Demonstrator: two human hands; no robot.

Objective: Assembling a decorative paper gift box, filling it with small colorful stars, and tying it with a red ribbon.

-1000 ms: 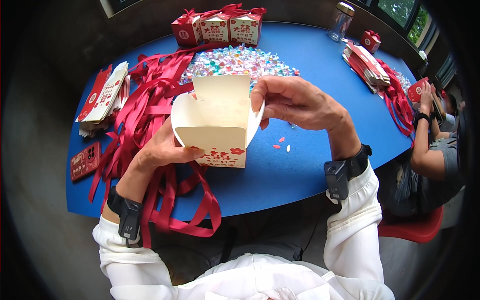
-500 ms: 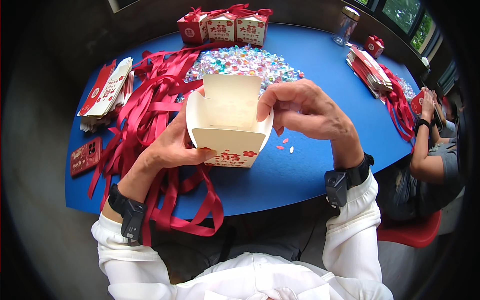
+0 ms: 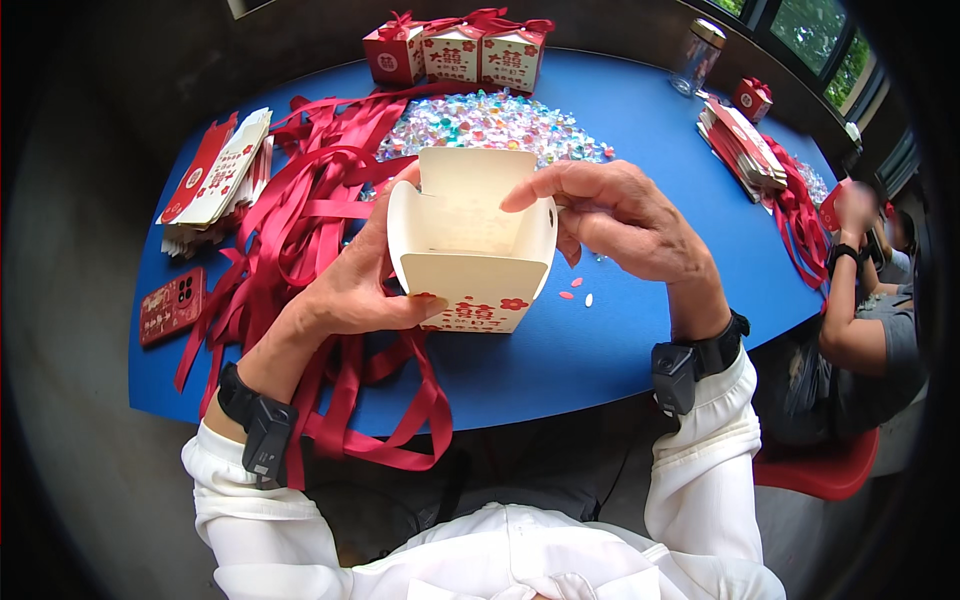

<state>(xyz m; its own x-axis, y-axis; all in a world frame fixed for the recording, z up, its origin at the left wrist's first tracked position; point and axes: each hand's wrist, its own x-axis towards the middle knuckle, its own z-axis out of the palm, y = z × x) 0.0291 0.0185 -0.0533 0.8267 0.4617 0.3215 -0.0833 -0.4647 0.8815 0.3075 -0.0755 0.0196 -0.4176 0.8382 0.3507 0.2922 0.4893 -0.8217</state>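
Note:
A small open cardboard gift box (image 3: pixel 470 277), cream inside with red print on its front, stands upright over the table in front of me. My left hand (image 3: pixel 362 272) grips its left side, thumb across the front and fingers behind. The back flap sticks up; the side flaps curve outward. My right hand (image 3: pixel 625 222) is at the right flap. Its index finger reaches over the box's inside, while the thumb and other fingers stay outside, bent around the flap. Inside the box I make out only bare card.
On the blue table (image 3: pixel 590 350) lie red ribbons (image 3: pixel 300 230), a heap of shiny wrapped candies (image 3: pixel 490 125), folded boxes (image 3: pixel 215 175), a phone (image 3: pixel 172 308), and small red and white pieces (image 3: pixel 567 295). Finished boxes (image 3: pixel 455 52) and a jar (image 3: pixel 697 58) stand behind. A person (image 3: pixel 865 320) works at right.
My right index finger has straightened and moved farther over the box's inside. The thumb has shifted outside the flap. Box and left hand have shifted slightly right in view.

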